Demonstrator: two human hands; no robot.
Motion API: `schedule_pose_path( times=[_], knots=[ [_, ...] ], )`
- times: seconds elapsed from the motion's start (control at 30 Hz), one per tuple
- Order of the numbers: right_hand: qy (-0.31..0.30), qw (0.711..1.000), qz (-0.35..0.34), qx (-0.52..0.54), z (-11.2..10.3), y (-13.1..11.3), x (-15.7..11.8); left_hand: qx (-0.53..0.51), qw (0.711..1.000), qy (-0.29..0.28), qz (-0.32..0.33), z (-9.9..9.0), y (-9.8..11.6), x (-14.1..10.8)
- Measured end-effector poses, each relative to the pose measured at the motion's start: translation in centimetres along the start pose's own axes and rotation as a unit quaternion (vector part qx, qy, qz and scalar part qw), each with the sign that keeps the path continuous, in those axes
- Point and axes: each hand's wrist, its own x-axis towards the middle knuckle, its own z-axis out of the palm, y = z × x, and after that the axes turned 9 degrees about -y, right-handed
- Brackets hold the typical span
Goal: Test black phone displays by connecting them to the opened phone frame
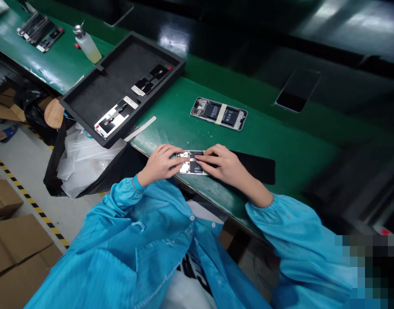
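Head view: left hand (160, 163) and right hand (222, 165) curl closed over an open phone housing (192, 168), gripping it from both ends, with the fingertips meeting above its centre. The housing lies at the near edge of a green bench mat (280, 128), just beside a black sheet (255, 167) under the right hand. Farther along the mat lies a second phone housing (205, 109), crossed by a pale tape strip (220, 113). Left of the hands, a black foam tray (96, 66) holds white-framed phone parts (115, 116); below it, clear plastic bags (83, 161) fill a black bin liner (119, 165). Blue coat sleeves (132, 223) reach both wrists.
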Motion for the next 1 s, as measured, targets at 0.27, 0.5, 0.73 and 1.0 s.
schedule_pose_path(
  times=[0.27, 0.5, 0.73, 1.0],
  knots=[
    [0.012, 1.000, -0.003, -0.005, 0.3, 0.1, -0.2, 0.072, 0.994, -0.056, 0.062, -0.8, -0.7, 0.1],
    [-0.001, 1.000, 0.000, -0.015, 0.2, 0.1, -0.1, 0.110, 0.982, -0.084, 0.126, -1.0, -1.7, 0.4],
    [-0.003, 1.000, 0.008, -0.008, 0.4, 0.1, -0.3, 0.046, 0.994, 0.014, 0.103, 0.4, -2.2, -0.7],
    [0.005, 1.000, 0.013, -0.002, 0.5, 0.0, -0.3, 0.072, 0.992, -0.031, 0.103, -0.3, -2.0, -0.1]
  ],
)
